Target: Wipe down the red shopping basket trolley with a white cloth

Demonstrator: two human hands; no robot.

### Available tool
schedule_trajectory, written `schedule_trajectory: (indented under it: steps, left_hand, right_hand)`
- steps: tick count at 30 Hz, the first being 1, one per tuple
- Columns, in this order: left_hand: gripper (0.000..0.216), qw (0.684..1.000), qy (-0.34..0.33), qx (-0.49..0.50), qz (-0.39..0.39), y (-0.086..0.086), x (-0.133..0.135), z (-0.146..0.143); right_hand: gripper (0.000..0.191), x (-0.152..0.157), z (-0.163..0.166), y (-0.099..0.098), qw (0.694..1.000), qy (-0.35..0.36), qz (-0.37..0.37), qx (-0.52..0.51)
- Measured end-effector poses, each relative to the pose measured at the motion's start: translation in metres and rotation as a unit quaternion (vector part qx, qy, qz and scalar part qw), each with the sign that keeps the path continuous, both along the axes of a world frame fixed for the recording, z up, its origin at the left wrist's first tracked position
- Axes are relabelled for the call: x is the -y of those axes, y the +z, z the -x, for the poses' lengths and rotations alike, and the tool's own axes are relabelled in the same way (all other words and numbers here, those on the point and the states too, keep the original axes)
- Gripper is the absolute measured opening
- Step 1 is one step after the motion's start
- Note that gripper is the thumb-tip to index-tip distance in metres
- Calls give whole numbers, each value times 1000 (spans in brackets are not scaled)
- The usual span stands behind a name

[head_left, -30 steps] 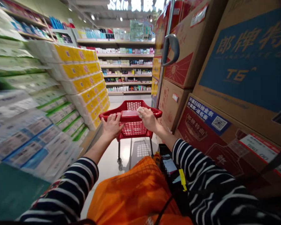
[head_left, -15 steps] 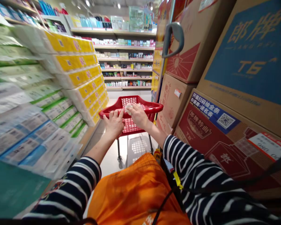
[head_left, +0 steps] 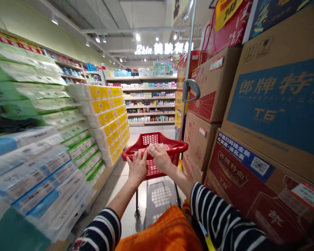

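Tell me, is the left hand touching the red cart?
Touching. The head view shows the left hand flat on the rim of the red cart.

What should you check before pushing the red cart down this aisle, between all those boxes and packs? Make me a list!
1. Left hand on the handle of the red cart: ok, it rests flat on the near rim.
2. Right hand on the handle: ok, it lies over a white wad; whether its fingers grip, cannot tell.
3. Floor ahead free: ok, bare up to the far shelves.
4. Gap to the cardboard boxes on the right: not ok, the cart's right corner looks very close to them.
5. Gap to the yellow packs on the left: ok, a strip of floor lies between.
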State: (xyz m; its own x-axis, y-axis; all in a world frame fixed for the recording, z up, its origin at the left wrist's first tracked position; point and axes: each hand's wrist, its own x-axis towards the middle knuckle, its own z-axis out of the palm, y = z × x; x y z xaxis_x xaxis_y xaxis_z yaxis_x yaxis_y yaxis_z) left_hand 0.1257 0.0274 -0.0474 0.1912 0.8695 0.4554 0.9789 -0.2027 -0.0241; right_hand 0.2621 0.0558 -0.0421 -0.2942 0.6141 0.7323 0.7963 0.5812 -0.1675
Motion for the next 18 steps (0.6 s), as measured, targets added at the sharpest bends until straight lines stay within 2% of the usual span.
schedule_trajectory:
  steps: [3,6,9,11,14,18]
  left_hand:
    - [61,1000,-5,-3,-6,-1,-1,4]
    - [63,1000,-17,1,-14,-4,-2,9]
    - [64,999,-32,5,-19,-8,-4,14]
    - [64,999,-38,9,-25,-10,-6,15]
    - [62,999,-34,19,-36,-12,-7,15]
    - [63,999,-31,26,-25,-10,-6,14]
  right_hand:
    - [34,1,-1,-2,1000,10,-12,5]
    - [32,-3,-45,-6,999,-41,-6,-19]
    - [32,-10,-99,-8,991,-128,14,-37]
    - [33,-16,-118,-8,982,-177,22,-58]
    - [38,-20,-103,-7,979,-180,14,-92]
    - [42,-13,-33,-6,997,-40,-7,-72]
